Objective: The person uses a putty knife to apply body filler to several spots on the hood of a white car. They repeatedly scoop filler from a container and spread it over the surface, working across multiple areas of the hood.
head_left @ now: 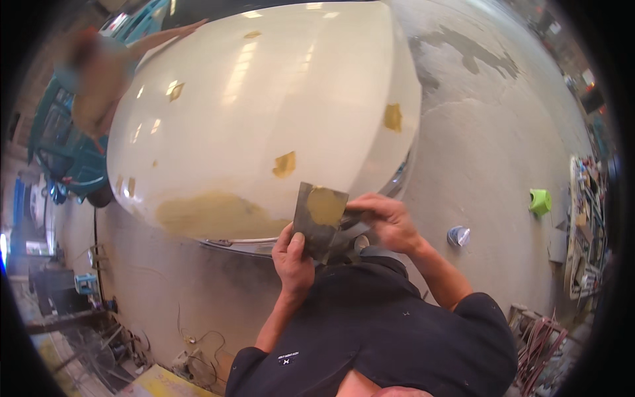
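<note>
My left hand [293, 258] grips the lower left edge of a dark, flat mixing board [305, 221], thumb on top. A round patch of olive-yellow filler [326, 206] is spread over the board's upper part. At the board's right edge, my right hand [390, 223] is closed on a thin dark spreader [355, 216]; it is slightly blurred and partly hidden by the fingers. Just beyond the board lies a large cream-white car hood [238, 119]. Its near edge carries a wide smear of yellow filler [215, 213], and smaller filler patches [284, 164] dot the panel.
Another person [99, 92] stands at the far left, one hand on the hood. Behind is a teal vehicle [63, 142]. On the floor to the right are a can [458, 236] and a green container [540, 201]. A cluttered bench [585, 225] stands at far right; cables [192, 341] lie lower left.
</note>
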A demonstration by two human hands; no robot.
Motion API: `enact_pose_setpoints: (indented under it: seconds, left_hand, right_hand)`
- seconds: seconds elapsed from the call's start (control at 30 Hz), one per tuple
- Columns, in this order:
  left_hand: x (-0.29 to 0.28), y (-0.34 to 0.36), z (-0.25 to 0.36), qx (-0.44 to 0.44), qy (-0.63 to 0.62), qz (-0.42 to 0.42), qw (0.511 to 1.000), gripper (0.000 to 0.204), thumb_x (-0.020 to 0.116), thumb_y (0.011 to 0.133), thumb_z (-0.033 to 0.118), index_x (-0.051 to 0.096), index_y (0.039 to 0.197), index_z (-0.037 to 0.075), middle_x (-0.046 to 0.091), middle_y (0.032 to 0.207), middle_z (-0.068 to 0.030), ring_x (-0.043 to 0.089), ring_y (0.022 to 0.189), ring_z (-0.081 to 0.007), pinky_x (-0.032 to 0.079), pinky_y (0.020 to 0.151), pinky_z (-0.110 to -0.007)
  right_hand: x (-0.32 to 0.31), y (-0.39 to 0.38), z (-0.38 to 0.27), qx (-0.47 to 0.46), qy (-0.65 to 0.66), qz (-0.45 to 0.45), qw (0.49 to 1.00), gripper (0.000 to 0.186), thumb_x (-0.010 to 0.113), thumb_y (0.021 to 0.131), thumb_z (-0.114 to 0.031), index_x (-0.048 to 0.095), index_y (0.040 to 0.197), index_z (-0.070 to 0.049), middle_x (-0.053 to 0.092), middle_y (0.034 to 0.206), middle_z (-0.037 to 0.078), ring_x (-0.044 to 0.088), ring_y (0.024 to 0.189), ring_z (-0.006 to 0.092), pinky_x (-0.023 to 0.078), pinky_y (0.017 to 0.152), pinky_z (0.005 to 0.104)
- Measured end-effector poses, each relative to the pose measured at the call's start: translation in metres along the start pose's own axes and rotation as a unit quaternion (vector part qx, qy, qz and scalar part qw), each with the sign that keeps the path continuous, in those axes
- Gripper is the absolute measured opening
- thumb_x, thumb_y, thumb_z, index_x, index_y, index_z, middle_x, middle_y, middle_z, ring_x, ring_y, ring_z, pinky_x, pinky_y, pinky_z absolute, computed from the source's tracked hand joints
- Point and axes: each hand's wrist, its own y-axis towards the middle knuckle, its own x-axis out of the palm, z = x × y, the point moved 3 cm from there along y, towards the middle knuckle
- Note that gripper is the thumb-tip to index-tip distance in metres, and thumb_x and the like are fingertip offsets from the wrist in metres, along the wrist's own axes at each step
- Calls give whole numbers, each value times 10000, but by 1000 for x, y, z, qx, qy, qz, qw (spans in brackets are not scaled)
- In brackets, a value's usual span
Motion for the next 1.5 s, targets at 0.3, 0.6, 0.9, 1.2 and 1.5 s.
enact_pose_setpoints:
  seconds: [0.3,0.6,0.9,1.2,1.5]
  left_hand:
    - [-46,-9,32,64,149,31,986,400,552,1091,73,584,1442,-116,700,1317,-110,639,1176,-134,494,1041,-277]
    - [-102,-21,69,75,154,59,984,378,530,1090,63,592,1418,-114,707,1283,-125,659,1127,-150,528,979,-278]
    - [-145,-10,108,71,70,95,991,356,525,1072,111,623,1347,-92,720,1210,-106,668,1059,-150,526,911,-275]
    - [-165,-24,103,34,15,84,996,369,535,1063,101,620,1365,-93,715,1220,-114,664,1080,-166,527,946,-294]
    - [-186,-18,107,28,-6,90,996,364,516,1061,73,619,1366,-96,713,1228,-121,663,1087,-171,526,972,-305]
  right_hand:
    - [75,34,-46,-262,-414,132,862,489,655,775,28,792,1219,-127,695,1214,108,669,1176,321,495,1085,575]
    - [148,27,-30,-226,-364,58,902,474,629,748,106,766,1167,-71,720,1107,102,690,1018,325,554,950,471]
    - [105,62,-2,-55,-307,294,903,319,582,990,61,764,1211,-79,750,1047,104,703,915,241,548,838,320]
    - [103,129,54,-90,-554,243,791,411,585,897,28,799,1175,-187,762,1076,42,704,1043,272,583,860,421]
    - [116,133,63,-67,-606,238,756,427,597,879,41,793,1203,-157,746,1100,41,698,1046,279,583,873,405]
